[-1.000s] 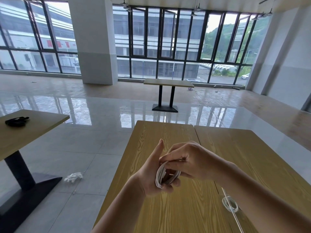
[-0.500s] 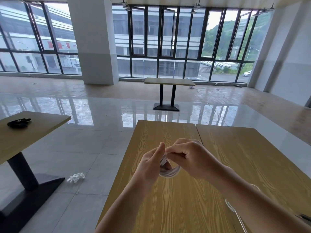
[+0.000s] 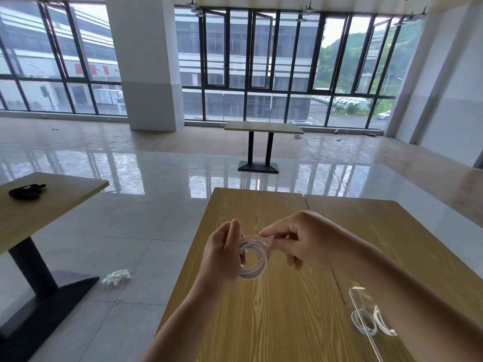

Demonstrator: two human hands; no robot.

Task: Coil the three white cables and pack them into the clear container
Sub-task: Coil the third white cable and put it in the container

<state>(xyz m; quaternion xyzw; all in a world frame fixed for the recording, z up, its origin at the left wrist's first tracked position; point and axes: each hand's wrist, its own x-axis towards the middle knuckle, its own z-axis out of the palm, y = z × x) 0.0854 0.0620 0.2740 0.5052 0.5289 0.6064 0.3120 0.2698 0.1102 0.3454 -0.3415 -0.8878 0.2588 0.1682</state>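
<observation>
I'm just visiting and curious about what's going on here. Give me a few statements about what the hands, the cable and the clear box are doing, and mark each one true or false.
1. Both hands hold one coil of white cable above the wooden table. True.
2. The left hand is resting flat on the table. False: it is raised and grips the coil's left side.
3. The right hand pinches the cable at the top of the coil. True.
4. The clear container has nothing in it. False: at least one coiled white cable already lies inside.
5. The clear container sits to the left of the hands. False: it sits to the right, partly behind the right forearm.
</observation>
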